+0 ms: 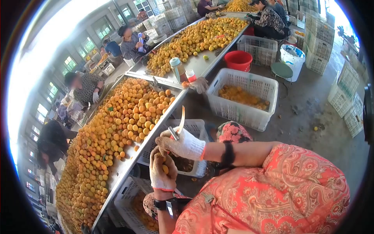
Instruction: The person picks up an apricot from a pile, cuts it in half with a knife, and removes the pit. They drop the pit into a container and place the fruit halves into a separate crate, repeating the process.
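Note:
My right hand [177,145], in a white work glove with stained fingers, is closed around a small knife [182,121]. A slim curved piece, orange along one edge, points up from the fist, with a short dark metal end beside it. Just below, my left hand [163,171], also gloved, is closed on an apricot [165,169] that shows between its fingers. The fingertips of both hands meet over the fruit, hiding the knife's lower part. Both hands are in front of the metal sorting table [120,168], which carries a heap of apricots [99,156].
White crates stand beneath my hands [199,165] and at lower left [126,206]. Another crate [243,113] holds orange fruit pieces. A flask [178,70] and a glove [200,84] lie at the table junction. A red basin [237,61] and stool [281,70] are beyond. Several people work around the tables.

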`<action>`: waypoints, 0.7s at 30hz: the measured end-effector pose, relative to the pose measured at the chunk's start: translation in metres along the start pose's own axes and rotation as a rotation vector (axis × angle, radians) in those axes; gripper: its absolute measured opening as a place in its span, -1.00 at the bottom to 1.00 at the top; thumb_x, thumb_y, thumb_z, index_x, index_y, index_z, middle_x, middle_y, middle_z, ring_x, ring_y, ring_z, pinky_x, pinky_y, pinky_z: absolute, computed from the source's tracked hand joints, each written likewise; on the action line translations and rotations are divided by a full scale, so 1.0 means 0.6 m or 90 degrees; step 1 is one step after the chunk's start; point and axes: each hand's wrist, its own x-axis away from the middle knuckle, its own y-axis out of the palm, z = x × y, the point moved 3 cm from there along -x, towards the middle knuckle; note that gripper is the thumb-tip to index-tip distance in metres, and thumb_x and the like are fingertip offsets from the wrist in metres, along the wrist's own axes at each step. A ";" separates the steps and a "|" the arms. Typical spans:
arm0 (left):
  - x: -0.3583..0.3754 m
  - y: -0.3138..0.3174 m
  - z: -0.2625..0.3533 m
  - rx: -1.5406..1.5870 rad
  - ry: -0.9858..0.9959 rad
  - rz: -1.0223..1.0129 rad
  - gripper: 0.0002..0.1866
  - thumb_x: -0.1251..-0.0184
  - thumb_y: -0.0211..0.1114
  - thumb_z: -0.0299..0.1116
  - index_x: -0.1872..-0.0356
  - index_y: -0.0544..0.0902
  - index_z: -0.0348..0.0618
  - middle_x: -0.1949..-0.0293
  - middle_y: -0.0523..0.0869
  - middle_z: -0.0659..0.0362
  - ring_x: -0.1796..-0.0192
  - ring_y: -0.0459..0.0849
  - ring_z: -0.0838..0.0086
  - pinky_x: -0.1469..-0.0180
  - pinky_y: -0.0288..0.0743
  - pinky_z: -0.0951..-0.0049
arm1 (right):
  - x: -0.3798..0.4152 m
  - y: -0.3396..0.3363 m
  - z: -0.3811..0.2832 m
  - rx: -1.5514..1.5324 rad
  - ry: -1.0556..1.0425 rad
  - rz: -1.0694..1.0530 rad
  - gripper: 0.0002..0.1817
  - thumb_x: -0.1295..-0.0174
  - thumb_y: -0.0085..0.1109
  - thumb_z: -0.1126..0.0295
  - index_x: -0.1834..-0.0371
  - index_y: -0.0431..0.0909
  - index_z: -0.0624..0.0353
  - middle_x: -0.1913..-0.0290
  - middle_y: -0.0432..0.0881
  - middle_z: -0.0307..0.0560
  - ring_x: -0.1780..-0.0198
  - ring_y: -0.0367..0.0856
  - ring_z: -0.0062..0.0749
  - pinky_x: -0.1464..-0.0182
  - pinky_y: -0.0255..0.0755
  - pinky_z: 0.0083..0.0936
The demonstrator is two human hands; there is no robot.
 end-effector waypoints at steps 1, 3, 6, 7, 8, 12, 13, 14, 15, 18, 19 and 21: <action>0.000 -0.002 -0.003 0.026 -0.032 -0.051 -0.74 -0.50 0.17 -0.10 -0.02 0.57 0.04 0.46 0.54 0.39 0.61 0.39 0.74 0.67 0.10 0.75 | 0.002 0.002 0.006 0.002 -0.005 0.001 -0.68 -0.46 0.14 0.20 0.33 0.66 0.21 0.52 0.64 -0.21 0.51 0.52 -0.63 0.46 0.40 -0.58; -0.009 -0.002 -0.013 0.052 -0.064 -0.105 -0.77 -0.52 0.14 -0.06 0.07 0.56 0.05 0.45 0.52 0.41 0.56 0.44 0.74 0.63 0.17 0.78 | 0.006 0.003 0.014 0.068 -0.032 0.020 -0.72 -0.43 0.15 0.24 0.25 0.66 0.25 0.47 0.67 -0.15 0.42 0.59 -0.53 0.34 0.48 -0.50; -0.022 -0.009 -0.030 -0.011 -0.110 0.084 -0.68 -0.55 0.10 0.08 0.19 0.56 0.09 0.48 0.54 0.42 0.59 0.48 0.72 0.72 0.12 0.72 | 0.014 0.009 0.017 0.124 -0.040 0.019 -0.69 -0.42 0.13 0.20 0.29 0.64 0.25 0.47 0.69 -0.09 0.40 0.65 -0.41 0.28 0.51 -0.43; -0.025 -0.008 -0.034 -0.010 -0.109 0.083 -0.68 -0.55 0.10 0.08 0.19 0.56 0.09 0.48 0.54 0.42 0.59 0.48 0.72 0.72 0.12 0.72 | 0.014 0.010 0.019 0.112 -0.033 0.037 -0.64 -0.42 0.09 0.14 0.36 0.64 0.22 0.51 0.69 -0.08 0.44 0.67 -0.37 0.32 0.51 -0.41; -0.030 -0.010 -0.039 0.016 -0.108 0.112 -0.66 -0.54 0.11 0.10 0.20 0.56 0.08 0.49 0.54 0.43 0.61 0.47 0.71 0.72 0.12 0.73 | 0.011 0.009 0.022 0.069 0.015 0.007 -0.64 -0.42 0.10 0.15 0.37 0.63 0.22 0.53 0.68 -0.11 0.44 0.66 -0.42 0.32 0.51 -0.42; -0.037 -0.028 -0.050 0.090 -0.119 0.073 -0.66 -0.51 0.14 0.08 0.20 0.57 0.04 0.49 0.55 0.38 0.64 0.44 0.67 0.72 0.13 0.68 | -0.001 0.007 0.039 -0.005 0.072 0.044 -0.64 -0.43 0.10 0.18 0.41 0.63 0.24 0.54 0.66 -0.12 0.45 0.63 -0.46 0.32 0.51 -0.43; -0.038 -0.033 -0.054 0.112 -0.146 -0.002 -0.71 -0.50 0.17 0.04 0.17 0.56 0.06 0.46 0.57 0.34 0.60 0.48 0.66 0.72 0.16 0.67 | 0.000 0.006 0.034 -0.053 0.102 0.050 -0.64 -0.43 0.10 0.19 0.42 0.62 0.23 0.54 0.65 -0.13 0.45 0.61 -0.50 0.33 0.50 -0.47; -0.039 -0.036 -0.056 0.113 -0.145 -0.002 -0.71 -0.50 0.17 0.04 0.17 0.56 0.06 0.46 0.57 0.34 0.60 0.48 0.66 0.72 0.16 0.67 | 0.000 0.006 0.033 -0.101 0.132 0.056 -0.64 -0.44 0.10 0.20 0.44 0.61 0.23 0.54 0.65 -0.14 0.46 0.59 -0.53 0.34 0.49 -0.50; -0.036 -0.033 -0.054 0.133 -0.150 -0.004 -0.65 -0.50 0.14 0.10 0.20 0.57 0.04 0.51 0.51 0.37 0.63 0.37 0.65 0.70 0.07 0.61 | -0.003 0.006 0.033 -0.100 0.132 0.056 -0.64 -0.44 0.10 0.20 0.44 0.61 0.23 0.54 0.65 -0.14 0.46 0.59 -0.53 0.34 0.49 -0.50; -0.024 -0.013 -0.045 0.164 -0.140 0.027 -0.59 -0.50 0.10 0.17 0.22 0.59 0.04 0.58 0.41 0.40 0.67 0.24 0.65 0.68 -0.02 0.55 | -0.004 0.003 0.044 -0.223 0.211 0.100 -0.66 -0.44 0.10 0.22 0.44 0.59 0.21 0.51 0.65 -0.15 0.51 0.57 -0.54 0.49 0.42 -0.58; -0.022 -0.009 -0.043 0.177 -0.122 0.059 -0.59 -0.50 0.08 0.18 0.22 0.59 0.06 0.60 0.37 0.40 0.69 0.21 0.65 0.68 -0.02 0.56 | -0.005 0.000 0.048 -0.259 0.225 0.099 -0.69 -0.42 0.11 0.24 0.46 0.57 0.19 0.49 0.65 -0.15 0.56 0.55 -0.54 0.58 0.34 -0.58; -0.024 -0.013 -0.042 0.214 -0.112 -0.011 -0.60 -0.48 0.12 0.17 0.20 0.59 0.05 0.59 0.40 0.38 0.68 0.19 0.65 0.67 -0.02 0.56 | -0.005 -0.002 0.048 -0.293 0.245 0.096 -0.71 -0.39 0.12 0.26 0.47 0.54 0.17 0.48 0.64 -0.14 0.60 0.53 -0.53 0.68 0.26 -0.59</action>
